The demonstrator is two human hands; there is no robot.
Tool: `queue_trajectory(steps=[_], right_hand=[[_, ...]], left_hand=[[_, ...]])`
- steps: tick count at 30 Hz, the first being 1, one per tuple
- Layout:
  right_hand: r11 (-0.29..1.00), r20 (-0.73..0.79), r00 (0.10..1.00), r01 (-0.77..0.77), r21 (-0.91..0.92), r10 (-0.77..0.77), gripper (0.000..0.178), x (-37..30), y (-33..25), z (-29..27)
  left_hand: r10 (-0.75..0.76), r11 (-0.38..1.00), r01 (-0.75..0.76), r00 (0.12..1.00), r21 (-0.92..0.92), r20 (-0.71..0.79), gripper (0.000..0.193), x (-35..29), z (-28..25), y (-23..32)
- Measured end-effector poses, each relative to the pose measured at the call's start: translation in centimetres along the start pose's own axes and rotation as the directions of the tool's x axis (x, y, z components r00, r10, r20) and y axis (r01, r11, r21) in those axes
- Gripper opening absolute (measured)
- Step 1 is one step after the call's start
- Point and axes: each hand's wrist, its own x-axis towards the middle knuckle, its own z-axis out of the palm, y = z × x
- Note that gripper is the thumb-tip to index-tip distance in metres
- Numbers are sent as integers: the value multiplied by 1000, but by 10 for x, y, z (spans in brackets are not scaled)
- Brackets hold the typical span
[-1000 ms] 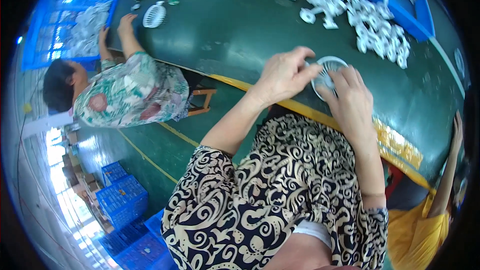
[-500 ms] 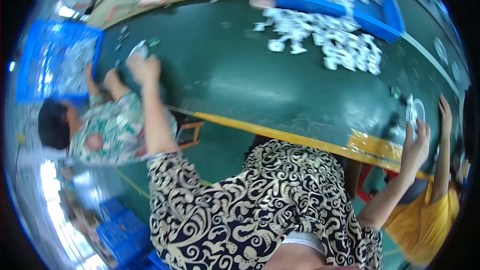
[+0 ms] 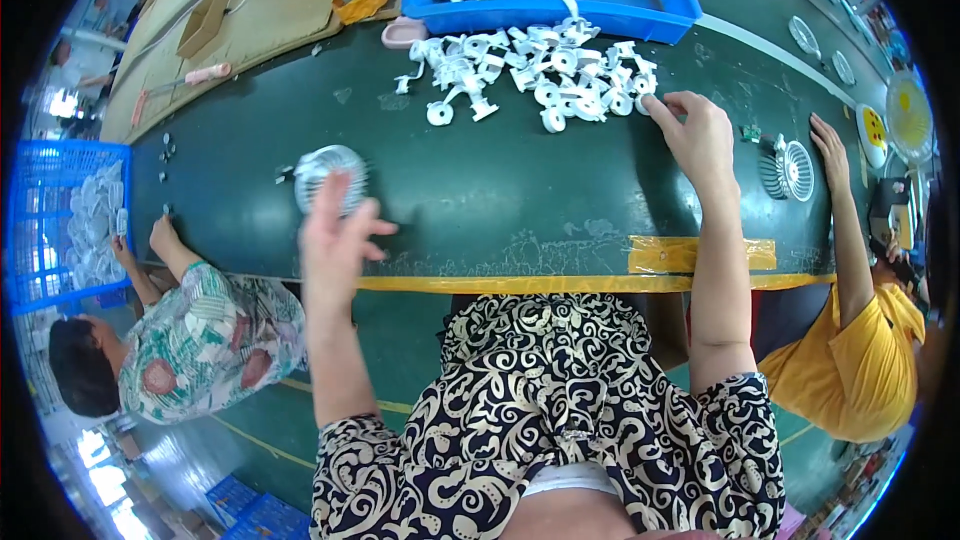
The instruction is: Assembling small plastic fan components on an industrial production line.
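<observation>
My left hand (image 3: 338, 235), blurred by motion, is over the near left of the table with its fingers spread. Just beyond it, partly covered by its fingers, lies a round whitish ribbed fan cage (image 3: 345, 162), with a small dark piece at its left. I cannot make out a grip on it. My right hand (image 3: 700, 140) reaches to the right edge of a heap of small white plastic parts (image 3: 565, 70). Its thumb and forefinger are apart, their tips close to the outermost part; whether they touch it is unclear.
Behind the heap stands a blue tray (image 3: 560, 18) of similar parts, with a pink dish (image 3: 404, 33) beside it. At right are another fan cage (image 3: 793, 172), a green circuit board (image 3: 751, 133) and a co-worker's hand (image 3: 830, 145). Another co-worker (image 3: 200, 340) sits left near a blue basket (image 3: 70, 145).
The view has turned. My right hand has left the fan cage at right and moved left to the heap. My left hand has come nearer, and its fingers have spread.
</observation>
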Motion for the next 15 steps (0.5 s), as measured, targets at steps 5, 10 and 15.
queue_trajectory(steps=[5, 10, 15], right_hand=[[928, 51, 999, -8, 373, -11, 34, 20, 29, 37], [884, 0, 1000, -3, 468, 3, 28, 6, 34, 25], [905, -167, 969, 231, 359, -181, 16, -11, 34, 17]], left_hand=[[126, 977, -70, 951, -201, 282, 76, -41, 84, -10], [344, 938, -343, 910, -47, 232, 39, -32, 86, -5], [513, 801, -552, 832, 232, 211, 54, -6, 58, -4]])
